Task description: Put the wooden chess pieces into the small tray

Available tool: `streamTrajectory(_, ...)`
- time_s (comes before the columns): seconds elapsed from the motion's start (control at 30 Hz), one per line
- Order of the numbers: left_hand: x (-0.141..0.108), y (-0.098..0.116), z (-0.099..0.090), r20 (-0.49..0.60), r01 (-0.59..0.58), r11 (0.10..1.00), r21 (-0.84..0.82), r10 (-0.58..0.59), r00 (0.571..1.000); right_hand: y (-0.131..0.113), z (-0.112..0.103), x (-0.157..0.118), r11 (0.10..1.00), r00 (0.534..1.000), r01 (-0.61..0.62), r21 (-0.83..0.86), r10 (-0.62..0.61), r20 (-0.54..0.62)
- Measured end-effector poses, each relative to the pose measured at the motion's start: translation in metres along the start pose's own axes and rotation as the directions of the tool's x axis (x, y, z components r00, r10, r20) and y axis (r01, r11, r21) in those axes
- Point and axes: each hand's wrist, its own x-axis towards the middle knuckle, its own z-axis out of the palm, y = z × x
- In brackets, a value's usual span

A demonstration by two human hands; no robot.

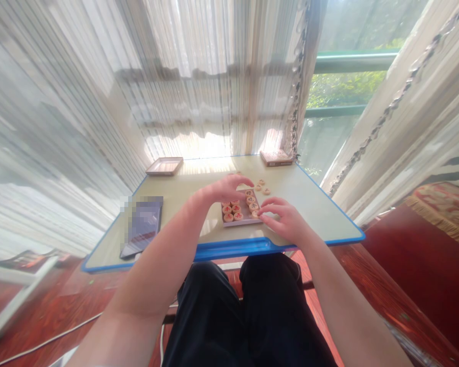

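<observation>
A shallow box tray (243, 223) of Chinese chess pieces lies near the table's front edge. Red-marked pieces (237, 216) fill its left side, and dark-marked pieces (251, 200) form a column on the right, with a bare strip between. My left hand (231, 187) hovers over the tray's far left part, thumb and fingers apart, hiding some pieces there. At the near right corner, my right hand (283, 216) has its thumb and fingertips on the edge of a Chinese chess piece (255, 214). Several loose pieces (266, 191) rest beyond the tray.
A tablet-like dark device (147, 224) lies on the left of the blue-edged table (321, 219). An open box lid (165, 165) is at the far left, and a closed box (276, 158) at the far right. Curtains (214, 92) hang behind; my legs are under the front edge.
</observation>
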Motion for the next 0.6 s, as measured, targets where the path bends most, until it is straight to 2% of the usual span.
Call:
streamTrajectory(0.2,0.011,-0.020,0.009,-0.189,0.105,0.994,-0.020,-0.107,0.976,0.001,0.000,-0.001,0.997,0.997,-0.070,-0.013,0.070,-0.028)
streamTrajectory(0.27,0.012,-0.022,0.008,-0.273,0.103,0.994,0.022,-0.093,0.958,0.003,0.001,0.000,0.993,0.992,-0.114,-0.033,0.113,-0.049)
streamTrajectory(0.4,0.014,-0.024,0.007,-0.449,0.100,0.986,0.135,-0.029,0.893,0.008,0.003,0.003,0.985,0.982,-0.154,-0.081,0.143,-0.124)
streamTrajectory(0.5,0.014,-0.028,0.008,-0.495,0.093,0.984,0.150,-0.007,0.869,0.010,0.004,0.004,0.983,0.979,-0.160,-0.090,0.147,-0.140)
streamTrajectory(0.6,0.015,-0.030,0.009,-0.500,0.070,0.989,0.131,0.005,0.866,0.010,0.004,0.004,0.983,0.974,-0.161,-0.086,0.144,-0.177)
